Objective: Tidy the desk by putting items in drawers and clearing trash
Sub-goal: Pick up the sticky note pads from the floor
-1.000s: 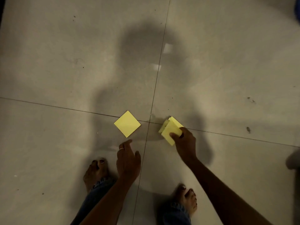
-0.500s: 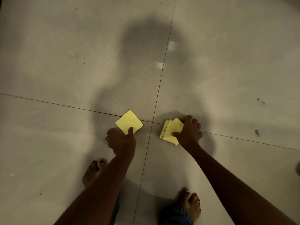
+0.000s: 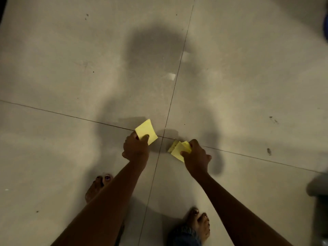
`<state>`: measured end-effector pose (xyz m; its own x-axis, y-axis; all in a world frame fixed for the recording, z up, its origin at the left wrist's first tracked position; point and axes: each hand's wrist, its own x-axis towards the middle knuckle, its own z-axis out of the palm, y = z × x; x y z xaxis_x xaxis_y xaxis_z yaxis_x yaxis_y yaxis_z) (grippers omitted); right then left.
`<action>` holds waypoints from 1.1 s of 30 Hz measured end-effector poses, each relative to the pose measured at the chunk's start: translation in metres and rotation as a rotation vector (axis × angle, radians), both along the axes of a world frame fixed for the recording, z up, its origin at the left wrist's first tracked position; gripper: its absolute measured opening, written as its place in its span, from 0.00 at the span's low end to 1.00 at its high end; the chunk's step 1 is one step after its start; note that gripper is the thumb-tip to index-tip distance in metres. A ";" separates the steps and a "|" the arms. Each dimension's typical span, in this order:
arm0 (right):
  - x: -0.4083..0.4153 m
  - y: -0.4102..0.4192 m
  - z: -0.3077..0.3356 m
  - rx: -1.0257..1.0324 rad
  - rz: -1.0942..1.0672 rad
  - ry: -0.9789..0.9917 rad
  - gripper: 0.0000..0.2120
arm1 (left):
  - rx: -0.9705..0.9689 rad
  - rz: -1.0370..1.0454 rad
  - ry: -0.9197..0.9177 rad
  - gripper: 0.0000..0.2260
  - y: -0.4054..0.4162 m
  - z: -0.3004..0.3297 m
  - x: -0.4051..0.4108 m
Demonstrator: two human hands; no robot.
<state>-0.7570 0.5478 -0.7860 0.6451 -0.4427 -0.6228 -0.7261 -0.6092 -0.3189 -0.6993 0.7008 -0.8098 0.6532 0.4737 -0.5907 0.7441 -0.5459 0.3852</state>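
Note:
I look straight down at a grey tiled floor. My left hand [image 3: 135, 148] pinches a single yellow sticky note [image 3: 146, 130] by its near corner, and the note is lifted off the tile. My right hand [image 3: 196, 157] grips a small fanned stack of yellow sticky notes [image 3: 178, 149] just right of the tile joint, low over the floor. The two hands are a short gap apart, on either side of the joint.
Grey floor tiles [image 3: 71, 68] with dark grout lines cross under the hands. My bare feet [image 3: 98, 188] stand below the arms. My shadow falls across the middle. A dim grey object [image 3: 319, 192] sits at the right edge.
My left hand reached forward, took the single note by its corner and lifted it from the floor. My right hand kept its hold on the stack and shifted slightly.

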 end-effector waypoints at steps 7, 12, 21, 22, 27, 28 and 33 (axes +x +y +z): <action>0.017 0.015 0.109 0.350 -0.344 -0.173 0.14 | -0.238 -0.004 -0.158 0.24 0.007 0.108 -0.003; 0.059 0.026 0.258 0.598 -0.423 -0.284 0.18 | -0.439 -0.068 -0.236 0.47 0.004 0.245 0.007; 0.120 0.065 0.659 0.873 -0.073 -0.200 0.22 | -0.808 -0.003 -0.232 0.21 -0.035 0.456 0.038; 0.117 0.069 0.681 0.897 -0.064 -0.268 0.21 | -0.905 -0.017 -0.274 0.19 -0.028 0.484 0.042; 0.121 0.072 0.669 0.452 0.021 -0.572 0.19 | -0.919 0.035 -0.448 0.07 0.007 0.672 0.082; 0.126 0.074 0.679 0.426 0.019 -0.612 0.21 | -0.934 -0.044 -0.459 0.08 0.015 0.704 0.083; 0.123 0.113 0.780 0.174 0.006 -0.640 0.41 | -0.939 -0.208 -0.543 0.08 0.053 0.792 0.088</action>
<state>-0.6335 0.6606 -0.0060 0.9136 -0.3657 -0.1780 -0.3576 -0.5136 -0.7800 -0.6117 0.7535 -0.0173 0.9497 -0.1623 -0.2680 0.2778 0.0406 0.9598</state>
